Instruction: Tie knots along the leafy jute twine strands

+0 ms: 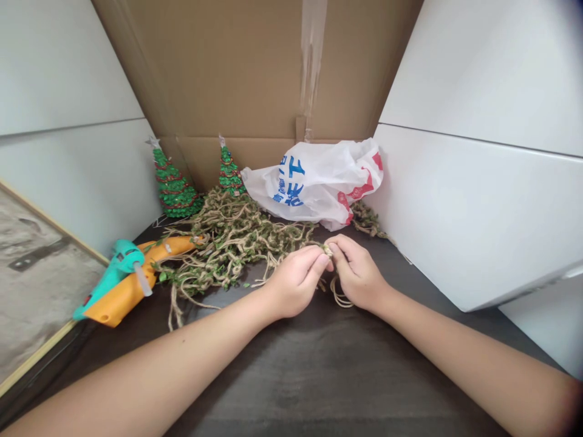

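Note:
My left hand (294, 282) and my right hand (357, 273) meet over the dark tabletop, their fingertips pinching together on a strand of jute twine (327, 249) with small green leaves. A loop of the twine hangs below my right hand. The strand runs back to a tangled pile of leafy twine garland (228, 237) left of my hands. A teal and orange hot glue gun (121, 267) lies further left, with a glue stick (143, 279) showing at it.
Two small green sequinned Christmas trees (173, 185) stand at the back left, by a crumpled white plastic bag (314, 185) with blue and red print. A cardboard backdrop (228, 73) and white panels (473, 212) close off the back and sides. A framed picture (40, 285) leans at left.

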Motion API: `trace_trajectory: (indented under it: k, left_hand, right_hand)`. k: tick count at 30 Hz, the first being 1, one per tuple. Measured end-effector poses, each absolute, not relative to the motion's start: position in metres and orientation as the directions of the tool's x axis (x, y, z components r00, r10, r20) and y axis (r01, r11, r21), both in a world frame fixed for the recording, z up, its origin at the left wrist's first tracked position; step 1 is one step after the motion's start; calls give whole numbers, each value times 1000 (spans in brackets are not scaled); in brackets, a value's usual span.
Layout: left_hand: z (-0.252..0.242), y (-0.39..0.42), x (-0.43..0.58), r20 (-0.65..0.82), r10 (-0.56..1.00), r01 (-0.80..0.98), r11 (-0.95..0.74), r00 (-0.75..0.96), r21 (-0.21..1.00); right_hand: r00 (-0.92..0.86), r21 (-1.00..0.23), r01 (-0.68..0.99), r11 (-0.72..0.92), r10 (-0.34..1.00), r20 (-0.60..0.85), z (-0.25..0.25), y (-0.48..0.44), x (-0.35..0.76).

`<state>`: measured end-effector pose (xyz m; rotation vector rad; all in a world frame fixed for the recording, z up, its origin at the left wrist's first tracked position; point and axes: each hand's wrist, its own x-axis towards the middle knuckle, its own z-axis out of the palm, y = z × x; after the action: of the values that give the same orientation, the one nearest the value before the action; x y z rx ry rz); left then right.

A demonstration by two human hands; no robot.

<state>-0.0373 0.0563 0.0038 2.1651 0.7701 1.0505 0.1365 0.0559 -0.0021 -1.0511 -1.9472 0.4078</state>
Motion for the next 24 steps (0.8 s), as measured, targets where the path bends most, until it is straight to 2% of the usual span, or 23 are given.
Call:
trace_trajectory:
  k: [5, 8, 13, 16, 19, 21, 24]
  left_hand:
    - [3, 59, -36, 448, 805, 90, -517, 389, 851]
    - [2, 61, -36, 411, 841, 70, -461, 351, 884]
    - [2, 61, -36, 460, 824, 150, -527, 331, 836]
    - [1, 62, -35, 490, 807, 271, -578, 329, 770]
    - [0, 62, -36, 426, 827, 395, -553, 367, 734]
    - [0, 61, -36, 381, 839, 414, -529, 388, 741]
    - [0, 61, -37, 404, 831, 357, -537, 383, 765]
  right_hand:
    - [-340, -594, 547, 590, 805, 487, -5, 58, 136]
    - [-365, -571, 563, 598, 800, 476, -6, 58, 135]
    - [-431, -538, 595, 597, 802, 414, -6, 58, 133]
    - [-456, -537, 592, 601, 799, 391, -6, 58, 133]
    - [-474, -520, 597, 610, 792, 384, -6, 57, 134]
    - [-487, -516, 593, 618, 786, 382, -5, 56, 134]
    - [-502, -518, 580, 629, 776, 381, -4, 55, 133]
